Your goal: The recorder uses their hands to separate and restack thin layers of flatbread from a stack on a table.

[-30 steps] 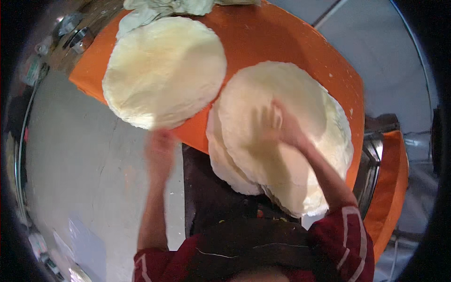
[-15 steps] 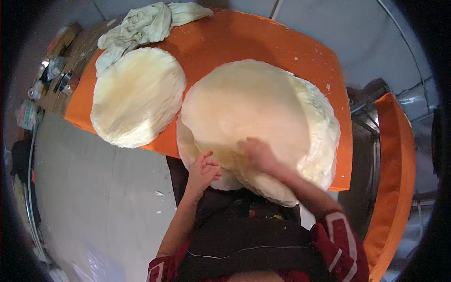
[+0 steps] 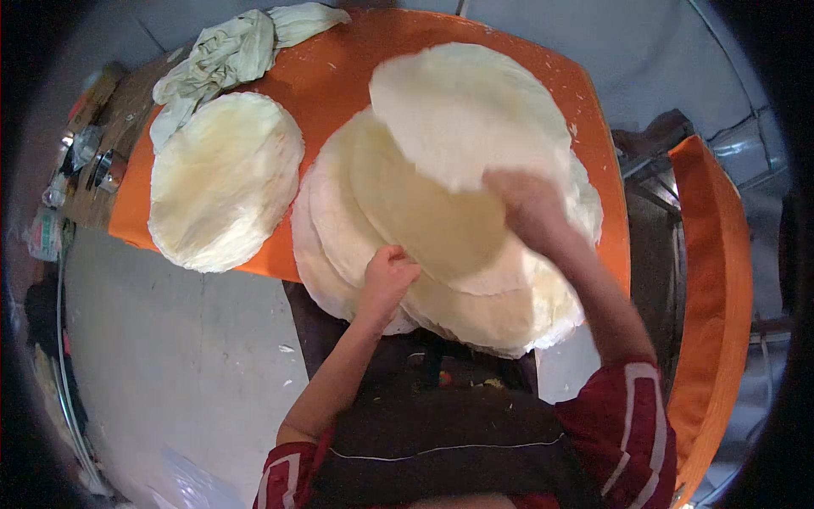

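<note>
A round, thin flatbread sheet (image 3: 471,106) is raised and tilted over a pile of similar pale flatbreads (image 3: 326,199), its shape slightly smeared by motion. My right hand (image 3: 530,208) grips this sheet at its near edge; the fingers are blurred. Below it, a darker shadowed patch falls across the pile. My left hand (image 3: 390,273) is closed above the pile's near-left part, fingertips curled together, and whatever they may pinch is hidden. To the left, a separate flatbread stack (image 3: 225,182) lies apart from the pile.
An orange-covered table (image 3: 339,64) carries both piles. A crumpled pale cloth (image 3: 225,59) rests at its far left corner. At the right stands an orange padded piece (image 3: 712,314). Small items, including a metal container (image 3: 108,170), sit on a wooden surface at the left.
My right hand has moved up and to the right, lifting the top flatbread away from me and uncovering sheets below. My left hand has gone from spread fingers to closed, slightly farther forward.
</note>
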`<state>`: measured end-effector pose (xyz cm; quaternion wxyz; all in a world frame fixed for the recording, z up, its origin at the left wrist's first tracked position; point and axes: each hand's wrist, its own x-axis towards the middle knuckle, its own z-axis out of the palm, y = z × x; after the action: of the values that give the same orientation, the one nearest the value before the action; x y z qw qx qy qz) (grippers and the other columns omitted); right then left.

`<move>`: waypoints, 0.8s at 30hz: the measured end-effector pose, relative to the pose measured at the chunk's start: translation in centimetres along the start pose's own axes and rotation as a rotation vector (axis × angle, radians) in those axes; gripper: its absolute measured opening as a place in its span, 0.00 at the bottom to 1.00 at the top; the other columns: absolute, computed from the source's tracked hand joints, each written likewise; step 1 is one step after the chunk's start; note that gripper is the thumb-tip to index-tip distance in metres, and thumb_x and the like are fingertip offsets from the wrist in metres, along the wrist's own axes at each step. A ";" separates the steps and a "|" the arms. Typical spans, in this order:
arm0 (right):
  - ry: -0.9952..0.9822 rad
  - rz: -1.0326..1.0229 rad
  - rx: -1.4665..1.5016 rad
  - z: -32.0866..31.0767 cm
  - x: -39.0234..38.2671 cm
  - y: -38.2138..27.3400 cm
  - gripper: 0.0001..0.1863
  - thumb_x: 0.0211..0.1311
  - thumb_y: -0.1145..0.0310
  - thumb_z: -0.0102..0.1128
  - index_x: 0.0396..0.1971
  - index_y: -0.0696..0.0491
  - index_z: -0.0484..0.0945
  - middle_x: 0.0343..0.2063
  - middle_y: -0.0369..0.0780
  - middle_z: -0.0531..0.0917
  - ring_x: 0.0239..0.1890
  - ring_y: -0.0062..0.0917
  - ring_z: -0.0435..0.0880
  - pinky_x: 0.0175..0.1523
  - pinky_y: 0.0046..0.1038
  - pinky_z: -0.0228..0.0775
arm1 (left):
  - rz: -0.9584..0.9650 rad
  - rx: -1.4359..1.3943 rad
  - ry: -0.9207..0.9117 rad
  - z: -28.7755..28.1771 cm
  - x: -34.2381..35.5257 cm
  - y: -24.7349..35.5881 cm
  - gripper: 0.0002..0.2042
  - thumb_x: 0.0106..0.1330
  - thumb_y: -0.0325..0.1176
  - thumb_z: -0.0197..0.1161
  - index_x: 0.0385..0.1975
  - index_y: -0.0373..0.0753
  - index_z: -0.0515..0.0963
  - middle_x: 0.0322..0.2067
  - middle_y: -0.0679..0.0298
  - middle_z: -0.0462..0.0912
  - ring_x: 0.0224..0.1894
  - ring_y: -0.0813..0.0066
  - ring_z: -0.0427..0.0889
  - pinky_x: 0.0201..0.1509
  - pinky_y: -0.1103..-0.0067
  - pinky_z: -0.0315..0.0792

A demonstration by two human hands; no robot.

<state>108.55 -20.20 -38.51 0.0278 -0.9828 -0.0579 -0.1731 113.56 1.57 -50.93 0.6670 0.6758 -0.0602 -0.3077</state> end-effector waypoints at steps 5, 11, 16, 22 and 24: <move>-0.213 0.114 0.178 6.9 -8.8 -1.8 0.12 0.39 0.75 0.48 0.29 0.58 0.66 0.29 0.44 0.72 0.37 0.36 0.72 0.37 0.34 0.65 | -0.045 -0.168 0.154 2.0 -0.3 -0.4 0.18 0.47 0.19 0.55 0.41 0.27 0.63 0.35 0.56 0.70 0.37 0.71 0.72 0.41 0.78 0.72; 0.050 0.140 0.224 8.0 -11.7 -5.3 0.21 0.40 0.74 0.53 0.40 0.59 0.68 0.45 0.48 0.70 0.49 0.40 0.68 0.49 0.36 0.62 | -0.260 -0.638 -0.299 4.1 -1.8 1.2 0.21 0.46 0.14 0.50 0.44 0.30 0.62 0.40 0.53 0.70 0.42 0.67 0.72 0.47 0.75 0.70; -0.112 0.323 0.335 7.7 -8.4 -2.4 0.16 0.38 0.72 0.54 0.32 0.59 0.72 0.32 0.47 0.75 0.39 0.36 0.74 0.44 0.31 0.64 | 0.020 -0.409 -0.287 5.0 -1.2 0.7 0.22 0.44 0.17 0.52 0.45 0.31 0.63 0.41 0.55 0.70 0.44 0.68 0.70 0.47 0.79 0.68; 0.256 0.414 0.944 -9.8 0.1 5.8 0.12 0.47 0.79 0.48 0.32 0.56 0.77 0.25 0.43 0.80 0.26 0.21 0.78 0.33 0.20 0.69 | 0.080 0.265 0.238 1.9 -3.6 -2.6 0.22 0.44 0.21 0.57 0.43 0.29 0.64 0.34 0.57 0.71 0.36 0.73 0.72 0.40 0.82 0.68; 0.147 0.223 0.145 -13.8 0.6 4.7 0.14 0.42 0.80 0.49 0.34 0.58 0.76 0.30 0.44 0.79 0.29 0.27 0.79 0.36 0.21 0.70 | -0.036 0.090 0.159 1.1 -3.6 -2.6 0.20 0.45 0.21 0.57 0.42 0.29 0.65 0.33 0.57 0.72 0.34 0.73 0.73 0.38 0.82 0.69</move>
<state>105.01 -25.88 -25.52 0.1218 -0.9633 0.0416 -0.2357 109.24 2.62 -52.05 0.6328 0.7285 -0.0085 -0.2621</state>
